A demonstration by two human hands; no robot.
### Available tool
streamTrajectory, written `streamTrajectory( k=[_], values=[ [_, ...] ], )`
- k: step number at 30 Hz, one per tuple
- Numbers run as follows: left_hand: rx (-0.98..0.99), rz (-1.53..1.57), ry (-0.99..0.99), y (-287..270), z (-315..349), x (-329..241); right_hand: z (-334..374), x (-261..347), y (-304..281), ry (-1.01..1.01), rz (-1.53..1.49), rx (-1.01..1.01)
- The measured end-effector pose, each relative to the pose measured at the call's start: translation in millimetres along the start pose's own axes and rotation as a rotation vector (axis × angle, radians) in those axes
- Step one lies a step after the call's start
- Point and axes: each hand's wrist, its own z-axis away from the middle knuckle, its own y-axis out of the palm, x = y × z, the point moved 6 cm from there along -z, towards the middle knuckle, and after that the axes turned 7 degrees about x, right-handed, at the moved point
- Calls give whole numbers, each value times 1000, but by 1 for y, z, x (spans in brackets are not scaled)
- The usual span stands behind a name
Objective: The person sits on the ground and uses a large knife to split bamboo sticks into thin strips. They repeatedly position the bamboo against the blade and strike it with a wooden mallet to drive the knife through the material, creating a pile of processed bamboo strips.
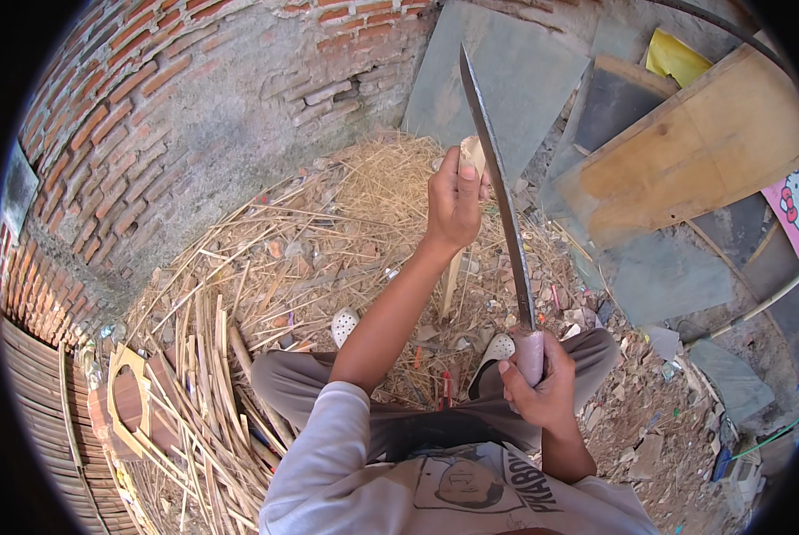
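Observation:
My right hand [542,378] is closed round the smooth, pale pinkish handle of a machete [501,174]. Its long dark blade points up and away, leaning a little left, with the tip far beyond my hands. Farther out, my left hand [458,201] grips a pale bamboo strip [453,283] near its upper end, thumb along its face. The strip stands nearly upright, its lower end down by the littered ground. Beside it, just to the right, passes the blade; I cannot tell whether the two touch.
Loose bamboo strips [210,406] lie heaped at my left, with dry shavings [386,178] ahead. A worn brick wall [194,116] rises at the far left. Grey sheets [493,76] and a brown board [693,143] lean and lie at the right. Rubble [622,428] covers the ground near my legs.

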Motion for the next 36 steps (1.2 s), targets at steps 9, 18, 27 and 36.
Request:
streamTrajectory(
  k=[9,18,27,36],
  values=[
    [78,105,-50,2,3,-11,-9,-17,-9,158,-247,137],
    [-71,-81,-7,6,21,-34,3,-25,-14,64,9,63],
    [-69,-37,11,11,42,-46,17,-46,-6,107,-10,35],
    [69,-22,-66,6,40,-30,16,-9,-13,-77,-21,-108]
  ],
)
